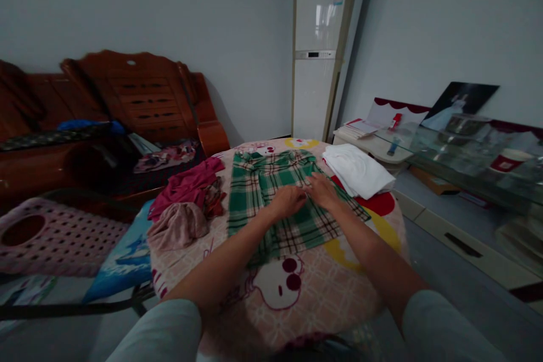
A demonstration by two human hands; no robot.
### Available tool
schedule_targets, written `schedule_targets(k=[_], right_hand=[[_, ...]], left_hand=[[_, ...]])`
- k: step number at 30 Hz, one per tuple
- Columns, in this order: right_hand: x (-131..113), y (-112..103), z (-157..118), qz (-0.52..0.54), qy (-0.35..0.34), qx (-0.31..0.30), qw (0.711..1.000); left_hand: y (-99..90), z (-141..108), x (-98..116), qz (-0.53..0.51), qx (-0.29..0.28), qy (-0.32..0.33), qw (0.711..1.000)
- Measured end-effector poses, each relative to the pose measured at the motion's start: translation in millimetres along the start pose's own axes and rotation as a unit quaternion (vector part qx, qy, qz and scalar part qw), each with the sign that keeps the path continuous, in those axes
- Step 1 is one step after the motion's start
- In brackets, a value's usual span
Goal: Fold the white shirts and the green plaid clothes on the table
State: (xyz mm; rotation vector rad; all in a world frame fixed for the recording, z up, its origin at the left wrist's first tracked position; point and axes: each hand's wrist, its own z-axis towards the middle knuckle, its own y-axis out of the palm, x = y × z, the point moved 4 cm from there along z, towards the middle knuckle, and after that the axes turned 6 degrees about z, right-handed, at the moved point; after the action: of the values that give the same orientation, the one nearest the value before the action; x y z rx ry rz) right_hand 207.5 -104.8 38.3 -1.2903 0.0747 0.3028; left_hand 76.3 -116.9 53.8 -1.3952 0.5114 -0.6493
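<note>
A green plaid shirt (246, 203) with dark and white lines lies spread on the round table, its collar end at the far side. Both hands meet over the middle of its front. My left hand (289, 201) is closed, fingertips pinching the fabric there. Right beside it, my right hand (323, 190) has bent fingers that also grip the shirt's front; the exact bit of cloth between the fingertips is hidden. A folded white garment (357, 169) rests to the right of the shirt. On the left lie a crumpled magenta garment (186, 186) and a dusty-pink one (178, 226).
A pink patterned cloth (331, 288) covers the table. Left stand a wooden sofa (144, 96), a pink woven chair (63, 237) and a blue cushion (127, 260). Right is a glass shelf (458, 153) with a paper cup (507, 161). Behind stands a tall air conditioner (316, 90).
</note>
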Motion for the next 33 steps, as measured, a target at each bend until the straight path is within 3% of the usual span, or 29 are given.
schedule_targets(k=[5, 9, 12, 18, 22, 28, 30, 33], right_hand=[[18, 44, 5, -0.013, -0.031, -0.035, 0.999], [24, 56, 3, -0.007, -0.030, -0.034, 0.999], [23, 59, 5, -0.003, -0.027, -0.039, 0.999], [23, 60, 5, 0.008, -0.025, -0.047, 0.999], [23, 61, 3, 0.012, -0.023, -0.050, 0.998], [21, 61, 2, 0.014, -0.025, -0.043, 0.999], [21, 61, 2, 0.014, -0.024, -0.042, 0.999], [21, 60, 2, 0.018, -0.022, -0.043, 0.999]], left_hand=[[16.7, 48, -46, 0.007, 0.003, -0.045, 0.999], [26.4, 92, -77, 0.025, 0.042, -0.076, 0.996], [35.5, 126, -83, 0.025, 0.040, -0.060, 0.997], [58.6, 185, -71, 0.010, -0.005, 0.001, 1.000], [59.1, 217, -88, -0.036, 0.023, -0.015, 0.999], [43.7, 227, -148, -0.062, 0.144, -0.195, 0.968], [43.7, 221, -161, -0.047, 0.142, -0.241, 0.959], [49.5, 214, -172, 0.002, 0.080, -0.283, 0.956]])
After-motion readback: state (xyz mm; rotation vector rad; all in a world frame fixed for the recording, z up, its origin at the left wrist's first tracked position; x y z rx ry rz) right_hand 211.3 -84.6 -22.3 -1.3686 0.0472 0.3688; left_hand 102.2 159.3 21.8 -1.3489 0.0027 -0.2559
